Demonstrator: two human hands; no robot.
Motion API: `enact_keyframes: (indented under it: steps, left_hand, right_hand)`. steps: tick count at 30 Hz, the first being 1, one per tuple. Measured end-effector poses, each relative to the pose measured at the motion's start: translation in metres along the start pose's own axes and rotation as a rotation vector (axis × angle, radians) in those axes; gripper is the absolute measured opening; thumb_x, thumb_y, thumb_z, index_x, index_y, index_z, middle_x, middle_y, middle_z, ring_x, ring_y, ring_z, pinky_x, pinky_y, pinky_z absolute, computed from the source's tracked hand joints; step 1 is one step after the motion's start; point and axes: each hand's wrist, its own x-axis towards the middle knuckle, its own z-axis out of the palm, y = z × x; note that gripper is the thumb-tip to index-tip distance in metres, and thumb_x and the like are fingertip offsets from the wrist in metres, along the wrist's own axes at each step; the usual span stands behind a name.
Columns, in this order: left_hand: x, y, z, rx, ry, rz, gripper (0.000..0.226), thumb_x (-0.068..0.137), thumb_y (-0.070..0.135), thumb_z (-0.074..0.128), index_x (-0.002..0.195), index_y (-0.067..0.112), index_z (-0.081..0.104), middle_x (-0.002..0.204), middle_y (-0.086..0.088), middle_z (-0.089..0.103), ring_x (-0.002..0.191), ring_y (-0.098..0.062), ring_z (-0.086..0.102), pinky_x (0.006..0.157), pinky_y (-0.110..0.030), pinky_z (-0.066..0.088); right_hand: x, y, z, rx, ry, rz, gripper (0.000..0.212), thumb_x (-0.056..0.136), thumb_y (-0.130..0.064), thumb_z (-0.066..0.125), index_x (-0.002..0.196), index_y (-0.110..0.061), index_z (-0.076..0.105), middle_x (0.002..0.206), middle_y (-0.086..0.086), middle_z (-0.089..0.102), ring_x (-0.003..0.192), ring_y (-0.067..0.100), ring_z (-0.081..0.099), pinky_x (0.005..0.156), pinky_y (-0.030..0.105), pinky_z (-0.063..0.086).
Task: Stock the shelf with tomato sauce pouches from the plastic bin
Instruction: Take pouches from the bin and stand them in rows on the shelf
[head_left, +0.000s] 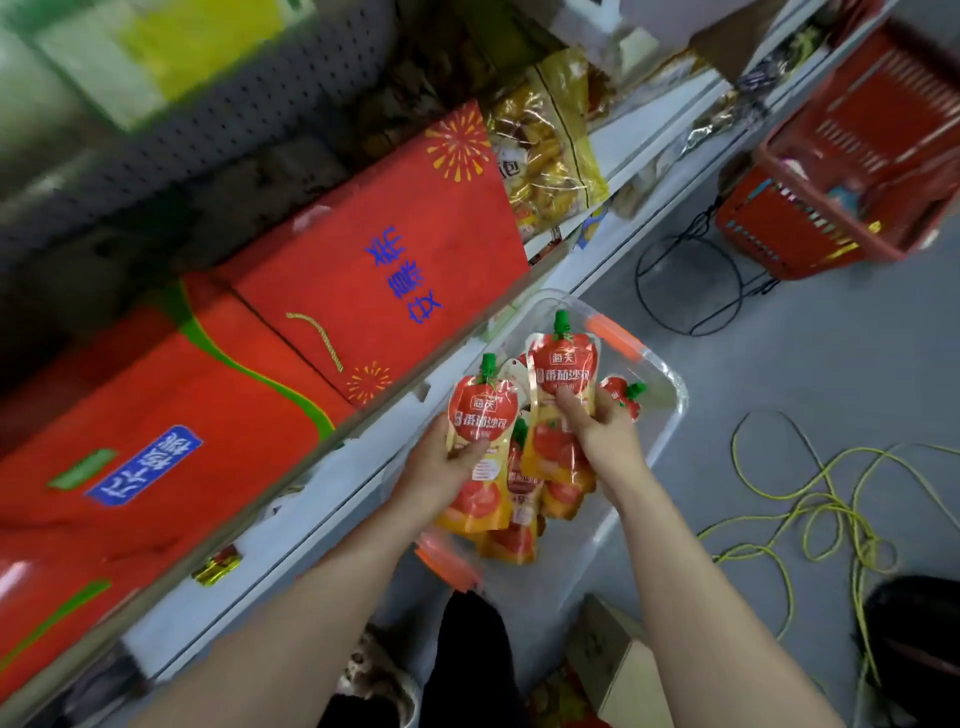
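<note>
Both tomato sauce pouches, the left pouch (480, 415) and the right pouch (563, 374), read 海天 over 番茄沙司. Left of them, the red gift box (384, 260) has blue characters, 对联 I think. Everything else is too blurry.

red boxes (374, 249) filling shelf (291, 467), floor aisle open

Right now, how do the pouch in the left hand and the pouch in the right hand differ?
The left pouch sits lower and nearer the shelf; the right pouch is held higher, over the bin. The left hand grips its pouch from the side, thumb across the front; the right hand grips from the opposite side. Both have green caps and matching red tomato labels.
</note>
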Motion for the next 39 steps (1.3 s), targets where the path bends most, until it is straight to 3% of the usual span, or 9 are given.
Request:
enact_keyframes:
  steps: [4,9,13,17,21,25,30,35,39]
  left_hand:
    - [-0.047,0.012,-0.044,-0.065,0.058,0.075,0.036,0.086,0.035,0.07,0.116,0.019,0.059,0.11,0.001,0.068,0.102,-0.016,0.064,0.091,-0.04,0.052]
    - [-0.116,0.013,-0.103,-0.211,0.143,0.193,0.04,0.071,0.045,0.073,0.103,0.024,0.062,0.101,-0.003,0.072,0.098,-0.026,0.068,0.09,-0.052,0.052]
    - [-0.172,0.016,-0.149,-0.259,0.241,0.323,0.025,0.077,0.032,0.076,0.097,0.027,0.063,0.094,0.003,0.074,0.09,-0.017,0.07,0.086,-0.044,0.055]
    - [-0.223,0.024,-0.192,-0.273,0.35,0.477,0.022,0.082,0.013,0.075,0.095,0.026,0.062,0.091,0.006,0.073,0.084,-0.006,0.069,0.079,-0.032,0.055]
    - [-0.276,0.035,-0.24,-0.286,0.456,0.614,0.03,0.075,0.03,0.076,0.102,0.022,0.064,0.095,0.002,0.074,0.09,-0.012,0.07,0.082,-0.032,0.055]
    - [-0.328,0.038,-0.285,-0.371,0.538,0.712,0.028,0.075,0.029,0.073,0.102,0.026,0.065,0.098,0.002,0.075,0.094,-0.017,0.07,0.086,-0.037,0.056]
    - [-0.379,0.027,-0.344,-0.431,0.689,0.78,0.022,0.076,0.03,0.075,0.094,0.027,0.063,0.089,0.008,0.073,0.087,-0.013,0.07,0.08,-0.036,0.057]
    - [-0.415,-0.003,-0.398,-0.523,0.886,0.764,0.025,0.079,0.021,0.075,0.101,0.022,0.064,0.097,0.0,0.073,0.089,-0.013,0.07,0.08,-0.034,0.055]
    - [-0.431,-0.029,-0.433,-0.58,1.048,0.722,0.024,0.083,0.013,0.073,0.099,0.028,0.064,0.098,0.002,0.073,0.093,-0.016,0.07,0.087,-0.04,0.056]
  right_hand:
    - [-0.051,-0.041,0.015,-0.063,-0.027,-0.144,0.02,0.089,-0.04,0.07,0.105,-0.029,0.067,0.099,-0.002,0.076,0.087,0.019,0.074,0.085,0.046,0.06]
    - [-0.124,-0.079,0.053,0.012,-0.1,-0.3,0.027,0.091,-0.034,0.068,0.115,-0.022,0.068,0.101,-0.001,0.077,0.089,0.017,0.074,0.081,0.04,0.059]
    - [-0.18,-0.1,0.087,0.044,-0.138,-0.436,0.016,0.09,-0.038,0.069,0.104,-0.029,0.07,0.104,-0.003,0.076,0.097,0.019,0.073,0.089,0.047,0.058]
    - [-0.232,-0.125,0.12,0.013,-0.164,-0.598,0.027,0.085,-0.048,0.07,0.105,-0.031,0.07,0.105,-0.003,0.076,0.1,0.021,0.072,0.093,0.053,0.055]
    - [-0.274,-0.157,0.149,0.004,-0.193,-0.749,0.016,0.087,-0.042,0.069,0.097,-0.029,0.071,0.099,-0.001,0.077,0.095,0.021,0.073,0.09,0.053,0.056]
    - [-0.316,-0.194,0.185,0.011,-0.254,-0.877,0.005,0.092,-0.03,0.069,0.095,-0.027,0.07,0.092,-0.004,0.076,0.089,0.017,0.073,0.084,0.043,0.057]
    - [-0.367,-0.234,0.241,0.025,-0.361,-1.0,0.004,0.089,-0.035,0.069,0.089,-0.031,0.07,0.092,-0.002,0.077,0.088,0.02,0.073,0.085,0.044,0.058]
    - [-0.409,-0.261,0.303,-0.008,-0.523,-1.044,0.003,0.093,-0.027,0.067,0.091,-0.024,0.067,0.085,-0.004,0.074,0.069,0.007,0.071,0.058,0.027,0.057]
    - [-0.424,-0.276,0.352,-0.115,-0.618,-1.076,0.003,0.086,-0.025,0.074,0.085,-0.023,0.073,0.085,0.0,0.075,0.082,0.016,0.071,0.075,0.036,0.057]
